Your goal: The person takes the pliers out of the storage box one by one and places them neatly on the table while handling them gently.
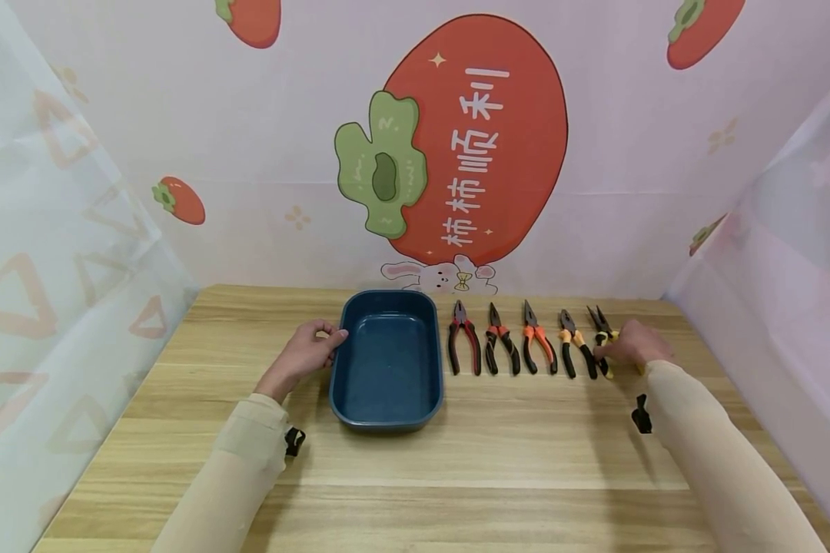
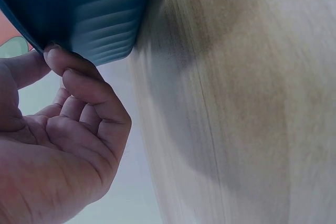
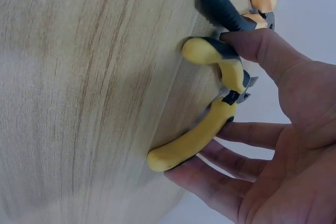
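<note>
A blue rectangular tray [image 1: 387, 369] stands upright on the table, left of a row of pliers. My left hand [image 1: 307, 352] pinches the tray's left rim between thumb and index finger; in the left wrist view, the tray's ribbed side wall [image 2: 107, 24] shows beyond the fingertips. At the right end of the row, my right hand [image 1: 638, 346] holds yellow-and-black long-nose pliers [image 3: 194, 137] by their spread handles. The thumb lies against one handle, the fingers along the other. Their slightly parted tips [image 1: 597, 316] point to the back wall.
Left of the held pliers lie peach-and-black pliers [image 1: 576, 342], orange-red long-nose pliers [image 1: 539, 338], dark pliers with orange marks [image 1: 502, 339] and red-and-black pliers [image 1: 464, 338]. A printed cloth [image 1: 270, 153] hangs behind the wooden table [image 1: 498, 461] and along both sides.
</note>
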{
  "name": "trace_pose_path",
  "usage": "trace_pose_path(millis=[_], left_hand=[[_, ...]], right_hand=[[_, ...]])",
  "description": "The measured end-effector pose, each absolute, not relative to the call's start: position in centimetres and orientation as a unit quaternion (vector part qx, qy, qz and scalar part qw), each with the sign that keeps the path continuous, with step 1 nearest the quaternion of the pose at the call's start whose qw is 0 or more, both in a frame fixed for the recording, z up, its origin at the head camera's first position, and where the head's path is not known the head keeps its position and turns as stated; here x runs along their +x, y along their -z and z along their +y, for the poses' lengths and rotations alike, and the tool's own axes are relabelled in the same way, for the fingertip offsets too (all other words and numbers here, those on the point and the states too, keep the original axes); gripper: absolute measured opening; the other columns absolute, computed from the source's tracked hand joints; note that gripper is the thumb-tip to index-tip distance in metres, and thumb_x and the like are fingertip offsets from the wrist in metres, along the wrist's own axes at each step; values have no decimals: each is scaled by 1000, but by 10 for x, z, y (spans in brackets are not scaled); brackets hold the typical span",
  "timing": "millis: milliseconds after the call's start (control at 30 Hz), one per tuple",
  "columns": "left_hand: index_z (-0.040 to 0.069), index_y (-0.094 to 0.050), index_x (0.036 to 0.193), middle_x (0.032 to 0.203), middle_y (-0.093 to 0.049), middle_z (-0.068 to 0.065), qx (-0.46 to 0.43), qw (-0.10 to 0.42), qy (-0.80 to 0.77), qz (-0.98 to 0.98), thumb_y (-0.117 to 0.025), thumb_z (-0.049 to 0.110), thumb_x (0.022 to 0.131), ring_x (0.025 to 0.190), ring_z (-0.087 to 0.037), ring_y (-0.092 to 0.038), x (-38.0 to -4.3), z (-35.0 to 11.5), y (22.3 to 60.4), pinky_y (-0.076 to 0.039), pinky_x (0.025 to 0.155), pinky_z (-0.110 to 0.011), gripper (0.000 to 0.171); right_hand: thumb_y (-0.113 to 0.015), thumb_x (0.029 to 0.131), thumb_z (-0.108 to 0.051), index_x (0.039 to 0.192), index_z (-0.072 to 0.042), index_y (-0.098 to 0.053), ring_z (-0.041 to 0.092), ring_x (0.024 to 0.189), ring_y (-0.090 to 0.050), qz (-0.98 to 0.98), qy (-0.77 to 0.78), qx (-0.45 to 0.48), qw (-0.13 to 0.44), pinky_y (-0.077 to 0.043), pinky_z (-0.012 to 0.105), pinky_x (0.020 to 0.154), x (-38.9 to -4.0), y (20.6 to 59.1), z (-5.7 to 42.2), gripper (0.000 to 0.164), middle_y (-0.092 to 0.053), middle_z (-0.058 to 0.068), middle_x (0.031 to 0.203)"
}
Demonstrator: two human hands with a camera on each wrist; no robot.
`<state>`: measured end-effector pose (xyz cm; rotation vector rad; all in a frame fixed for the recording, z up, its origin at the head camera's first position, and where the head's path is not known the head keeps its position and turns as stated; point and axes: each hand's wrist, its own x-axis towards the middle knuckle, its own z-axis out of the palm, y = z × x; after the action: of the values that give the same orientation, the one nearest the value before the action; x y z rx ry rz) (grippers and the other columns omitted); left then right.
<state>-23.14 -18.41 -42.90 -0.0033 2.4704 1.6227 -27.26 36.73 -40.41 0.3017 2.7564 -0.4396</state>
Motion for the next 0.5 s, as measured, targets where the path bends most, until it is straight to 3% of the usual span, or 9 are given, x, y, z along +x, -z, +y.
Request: trace_pose_path(millis=[333,500], left_hand=[[-4,-55,113,70,-54,-4,-7,96,-549,830,-54,25,107,63,-19,-53,-231,-184,429,-47,62,-31,30],[-5,-54,113,70,-55,-4,-2,93,-552,828,-54,26,107,63,-18,-53,-230,-185,429,-46,60,-31,31]], right_hand=[[-75,84,-49,70,-14,-46,21,67,-42,965,165,104,172,-35,35,58,-273,404,369,48,-39,5,71],[-76,83,-47,66,-17,-40,16,61,-36,965,171,107,170,-31,31,55,-273,404,371,50,-34,0,66]])
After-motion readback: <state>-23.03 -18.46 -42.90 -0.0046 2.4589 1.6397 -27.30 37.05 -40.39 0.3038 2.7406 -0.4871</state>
